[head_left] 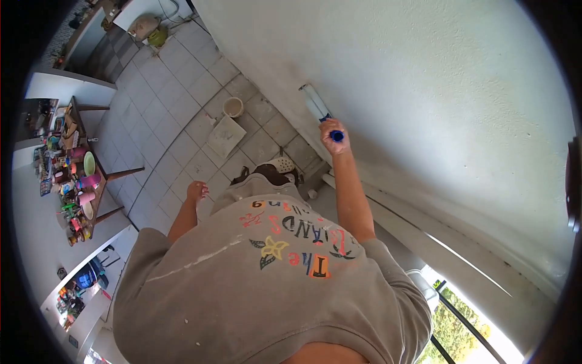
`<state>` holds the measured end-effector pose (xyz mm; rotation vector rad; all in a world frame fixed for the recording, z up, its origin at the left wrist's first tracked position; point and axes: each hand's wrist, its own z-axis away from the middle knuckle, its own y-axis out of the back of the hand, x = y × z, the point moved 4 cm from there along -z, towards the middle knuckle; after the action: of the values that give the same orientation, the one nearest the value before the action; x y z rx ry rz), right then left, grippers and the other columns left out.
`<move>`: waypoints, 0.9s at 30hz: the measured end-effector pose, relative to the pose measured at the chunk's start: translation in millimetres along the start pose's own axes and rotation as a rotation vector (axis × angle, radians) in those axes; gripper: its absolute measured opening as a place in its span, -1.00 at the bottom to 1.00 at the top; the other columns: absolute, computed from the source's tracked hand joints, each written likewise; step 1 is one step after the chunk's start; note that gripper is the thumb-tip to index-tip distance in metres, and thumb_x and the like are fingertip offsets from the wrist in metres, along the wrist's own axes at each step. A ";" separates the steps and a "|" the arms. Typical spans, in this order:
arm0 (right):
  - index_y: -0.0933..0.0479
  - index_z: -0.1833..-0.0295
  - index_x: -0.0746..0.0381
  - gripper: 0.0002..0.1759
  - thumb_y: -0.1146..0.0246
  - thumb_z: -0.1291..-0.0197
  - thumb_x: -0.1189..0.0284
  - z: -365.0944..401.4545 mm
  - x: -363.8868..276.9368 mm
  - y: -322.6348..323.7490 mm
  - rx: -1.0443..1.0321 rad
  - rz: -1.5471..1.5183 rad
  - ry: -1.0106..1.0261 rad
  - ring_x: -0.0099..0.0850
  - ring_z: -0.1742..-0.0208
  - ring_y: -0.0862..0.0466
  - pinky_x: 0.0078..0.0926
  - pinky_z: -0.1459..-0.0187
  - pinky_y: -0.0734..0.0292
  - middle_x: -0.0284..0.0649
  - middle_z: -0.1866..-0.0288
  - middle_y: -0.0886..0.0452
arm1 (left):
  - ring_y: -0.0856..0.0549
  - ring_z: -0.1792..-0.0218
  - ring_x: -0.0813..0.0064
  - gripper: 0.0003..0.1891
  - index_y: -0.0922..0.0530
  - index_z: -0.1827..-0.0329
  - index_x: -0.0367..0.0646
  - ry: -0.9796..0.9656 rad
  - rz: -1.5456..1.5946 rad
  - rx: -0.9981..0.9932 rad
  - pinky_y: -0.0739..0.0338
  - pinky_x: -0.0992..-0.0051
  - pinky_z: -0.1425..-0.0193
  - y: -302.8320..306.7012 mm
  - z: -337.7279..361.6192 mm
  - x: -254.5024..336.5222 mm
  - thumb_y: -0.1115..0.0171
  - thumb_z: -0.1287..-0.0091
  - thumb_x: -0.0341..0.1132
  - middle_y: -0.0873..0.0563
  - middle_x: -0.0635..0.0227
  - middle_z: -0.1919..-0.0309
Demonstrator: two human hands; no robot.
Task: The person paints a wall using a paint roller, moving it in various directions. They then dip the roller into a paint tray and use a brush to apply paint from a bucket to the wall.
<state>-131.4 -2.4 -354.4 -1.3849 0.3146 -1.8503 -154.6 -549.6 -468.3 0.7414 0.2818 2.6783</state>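
Note:
My right hand (335, 137) is wrapped round the blue handle of a long pale-headed tool (315, 102). The handle's round butt points up at me. The tool's head lies close against the pale wall (412, 91); whether it touches all along cannot be seen. My left hand (197, 190) hangs at my side above the tiled floor, with loosely bent fingers and nothing in it. Below, between my hands, a whitish bucket (233, 107) stands on the floor beside a flat, pale square board (227, 136).
A wooden table (102, 176) crowded with cups, bowls and small things stands at the left. Dusty grey tiles (163, 121) cover the floor. My clog (280, 164) is near the wall's foot. A ledge (436, 242) runs along the right, with a railed window opening (461, 321) below.

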 end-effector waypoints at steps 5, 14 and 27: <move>-0.23 0.31 0.21 -0.89 -0.03 -0.27 0.53 87.6 71.6 1.1 -0.183 0.204 -0.116 -0.67 0.69 -0.41 -0.66 0.62 -0.45 -0.49 0.63 -0.38 | -0.66 0.41 0.38 -0.78 -0.55 0.18 -0.06 -0.163 0.180 0.055 -0.50 0.34 0.31 7.8 8.8 47.2 -0.01 -0.32 -0.17 -0.66 0.34 0.37; -0.26 0.40 0.15 -0.87 -0.10 -0.03 0.55 287.7 154.9 73.8 -0.365 0.551 0.221 -0.67 0.82 -0.28 -0.68 0.83 -0.18 -0.46 0.73 -0.32 | -0.60 0.31 0.33 -0.77 -0.59 0.21 -0.02 -1.171 -0.867 -0.467 -0.52 0.18 0.23 -277.7 -97.1 125.6 -0.08 -0.32 -0.11 -0.59 0.36 0.38; -0.29 0.37 0.22 -0.71 -0.15 0.15 0.79 332.0 240.5 -8.6 -0.336 1.256 1.047 -0.58 0.83 -0.20 -0.58 0.79 -0.02 -0.28 0.76 -0.22 | -0.48 -0.05 0.54 -0.55 -0.52 -0.06 -0.01 -0.655 -1.352 -1.521 -0.34 0.42 -0.21 -390.7 200.7 291.0 -0.06 -0.37 0.14 -0.55 0.49 0.04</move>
<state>138.8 -84.8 -57.2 -0.0409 1.6202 -1.2053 -174.8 -60.2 -274.0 0.4642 -0.9511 0.7510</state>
